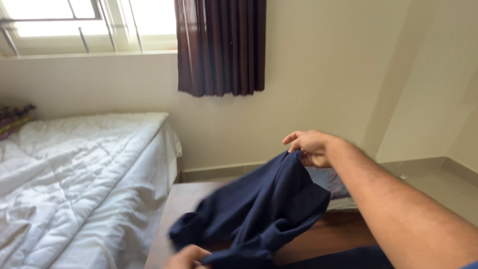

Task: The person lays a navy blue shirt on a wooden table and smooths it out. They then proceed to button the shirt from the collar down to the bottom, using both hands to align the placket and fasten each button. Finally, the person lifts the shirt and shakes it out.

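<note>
Two hands hold one dark blue garment (259,209) over a brown wooden table (184,204). The right hand (311,148) is raised, its fingers pinched together on an upper edge of the cloth, so the fabric hangs down from that grip in loose folds. The left hand (186,258) sits low at the bottom edge of the view, only partly seen; it touches the lower end of the garment and appears closed on it, though the fingers are mostly hidden. Between the two grips the cloth sags and bunches, with its lower part near or on the table; which, I cannot tell. To handle it well, I judge the grips should sit at matching corners or seams, and the cloth be drawn taut enough to hang flat. A bed with a white quilt (74,179) stands just beside the table, under a window with a dark curtain (221,45).
</note>
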